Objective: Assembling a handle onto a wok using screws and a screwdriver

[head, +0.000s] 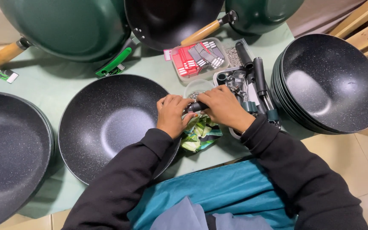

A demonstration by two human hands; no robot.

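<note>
Both hands closed on a short black handle [196, 106] at the right rim of the near black wok [107, 123]: the left hand [172, 114] gripped its left end, the right hand [223, 106] its right, above a green wrapper [201, 135].

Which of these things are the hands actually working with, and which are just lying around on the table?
In hand:
- left hand and right hand, both gripping a short black handle
- speckled black pan at whose rim the handle sits

Lying about:
- stack of black pans
- box of red and grey tags
- tray of black handles
- green wrapper
- small tub of screws
</note>
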